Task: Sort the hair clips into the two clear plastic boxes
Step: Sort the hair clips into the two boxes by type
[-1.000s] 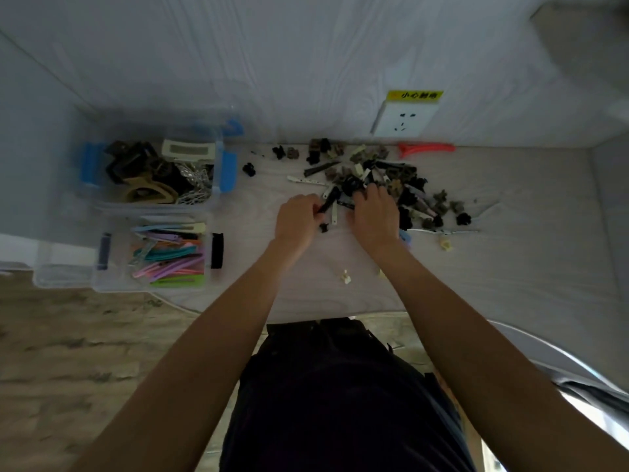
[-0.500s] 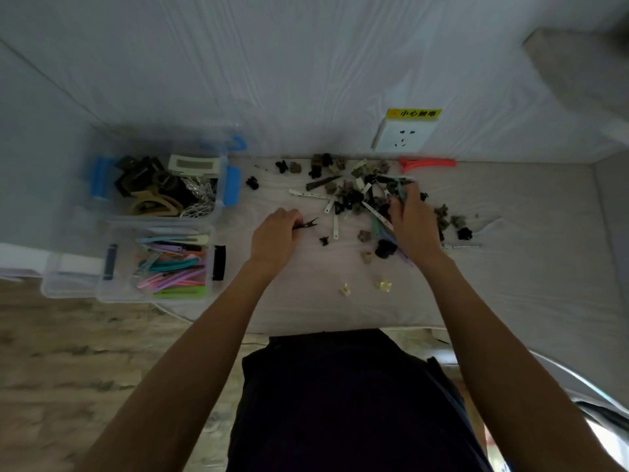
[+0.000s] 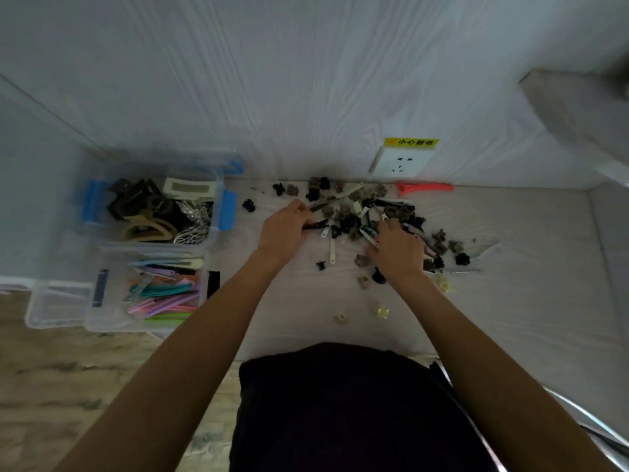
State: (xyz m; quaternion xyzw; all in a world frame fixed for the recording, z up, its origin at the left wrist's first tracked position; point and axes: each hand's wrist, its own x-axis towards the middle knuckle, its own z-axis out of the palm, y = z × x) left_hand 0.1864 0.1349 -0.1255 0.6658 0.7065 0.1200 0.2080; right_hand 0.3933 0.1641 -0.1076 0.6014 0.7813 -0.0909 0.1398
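Left hand [image 3: 284,229] pinches a black clip [image 3: 315,225] at the pile's [image 3: 371,216] left edge, mid-tabletop [image 3: 510,301]. Right hand [image 3: 398,250] rests on the pile, grip unclear. Boxes [image 3: 153,212] sit at the left edge.

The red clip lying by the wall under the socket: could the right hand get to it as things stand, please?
Probably yes. The red clip lies alone against the wall, with nothing on it, just beyond the pile of clips. The right hand rests at that pile's near edge, so it would have to reach over the pile.
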